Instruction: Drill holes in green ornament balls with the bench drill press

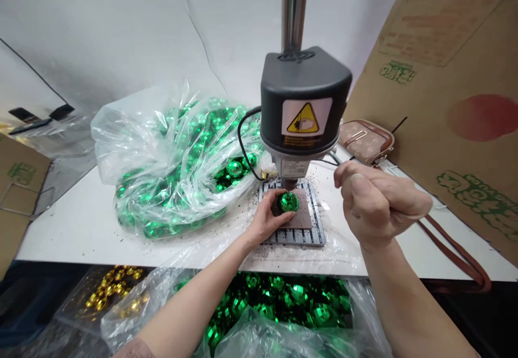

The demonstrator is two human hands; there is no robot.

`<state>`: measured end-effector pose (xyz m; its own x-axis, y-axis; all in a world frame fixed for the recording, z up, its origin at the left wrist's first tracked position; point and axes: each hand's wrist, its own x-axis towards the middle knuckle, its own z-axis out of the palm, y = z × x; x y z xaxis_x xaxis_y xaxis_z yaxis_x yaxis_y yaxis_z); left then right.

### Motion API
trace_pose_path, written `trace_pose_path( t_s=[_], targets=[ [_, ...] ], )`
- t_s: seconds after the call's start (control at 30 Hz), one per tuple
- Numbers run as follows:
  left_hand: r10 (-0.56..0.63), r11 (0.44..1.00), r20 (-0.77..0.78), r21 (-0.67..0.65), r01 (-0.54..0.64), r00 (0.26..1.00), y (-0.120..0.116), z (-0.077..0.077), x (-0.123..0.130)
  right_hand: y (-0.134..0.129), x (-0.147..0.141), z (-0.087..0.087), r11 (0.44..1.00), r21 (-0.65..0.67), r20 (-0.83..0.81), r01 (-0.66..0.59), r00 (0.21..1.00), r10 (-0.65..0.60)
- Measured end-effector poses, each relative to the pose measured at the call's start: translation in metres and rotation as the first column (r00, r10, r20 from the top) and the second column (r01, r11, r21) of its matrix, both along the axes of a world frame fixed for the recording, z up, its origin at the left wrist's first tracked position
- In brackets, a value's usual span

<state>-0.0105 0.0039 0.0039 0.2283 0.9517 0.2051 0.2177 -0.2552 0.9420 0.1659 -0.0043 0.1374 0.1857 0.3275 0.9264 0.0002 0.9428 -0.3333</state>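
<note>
Under the chuck of a small black bench drill press [305, 99], my left hand [269, 215] grips a shiny green faceted ball [290, 202], thumb and fingers around its left side. The ball rests on a flat plate [304, 218] on the slotted metal base [318, 234]. The drill tip meets the top of the ball, though whether it is inside cannot be made out. To the right of the machine, my right hand [378, 201] is closed in a fist at the end of a short metal lever [335, 157]; the lever's grip is hidden by the fingers.
A clear plastic bag [133, 147] of green balls lies left on the white table [73, 228]. Another open bag of green balls [279, 298] sits below the front edge, beside gold balls [115, 288]. At right are a handbag [366, 139] and a tall cardboard box [453, 115].
</note>
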Motion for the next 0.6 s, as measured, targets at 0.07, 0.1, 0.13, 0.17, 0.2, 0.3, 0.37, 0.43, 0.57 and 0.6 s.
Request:
trace_pose_path(
  t_s=[0.07, 0.1, 0.13, 0.17, 0.2, 0.3, 0.37, 0.43, 0.57, 0.6],
  targets=[
    [0.006, 1.000, -0.012, -0.009, -0.006, 1.000, 0.000, 0.000, -0.001, -0.001, -0.002, 0.011, 0.996, -0.076, -0.055, -0.043, 0.998, 0.039],
    [0.005, 1.000, -0.016, -0.013, -0.005, 1.000, 0.000, -0.001, -0.002, 0.000, -0.003, 0.018, 0.990, -0.125, -0.084, -0.059, 0.995, 0.049],
    [0.005, 1.000, -0.016, -0.016, -0.005, 1.000, 0.001, -0.001, -0.002, 0.000, -0.005, 0.026, 0.982, -0.175, -0.114, -0.071, 0.992, 0.051],
    [0.004, 1.000, -0.013, -0.018, -0.004, 1.000, 0.001, -0.002, -0.002, 0.002, -0.005, 0.034, 0.972, -0.222, -0.142, -0.077, 0.989, 0.046],
    [0.003, 1.000, -0.011, -0.020, -0.003, 1.000, 0.002, -0.002, -0.002, 0.004, -0.006, 0.042, 0.962, -0.261, -0.167, -0.084, 0.985, 0.040],
    [0.005, 1.000, -0.003, -0.022, -0.005, 1.000, 0.002, -0.005, -0.002, 0.013, -0.006, 0.063, 0.931, -0.349, -0.211, -0.111, 0.977, 0.037],
    [0.007, 1.000, -0.003, -0.026, -0.007, 1.000, 0.002, -0.006, -0.002, 0.021, -0.006, 0.072, 0.905, -0.405, -0.214, -0.132, 0.976, 0.047],
    [0.010, 1.000, -0.001, -0.027, -0.010, 1.000, 0.002, -0.006, -0.002, 0.027, -0.005, 0.078, 0.883, -0.450, -0.201, -0.135, 0.978, 0.047],
    [0.007, 1.000, 0.005, -0.017, -0.007, 1.000, 0.002, -0.004, -0.001, 0.037, -0.003, 0.084, 0.865, -0.489, -0.175, -0.111, 0.984, 0.027],
    [0.002, 1.000, 0.006, -0.020, -0.002, 1.000, 0.001, -0.003, -0.001, 0.039, -0.002, 0.084, 0.860, -0.498, -0.168, -0.110, 0.985, 0.028]
  ],
)
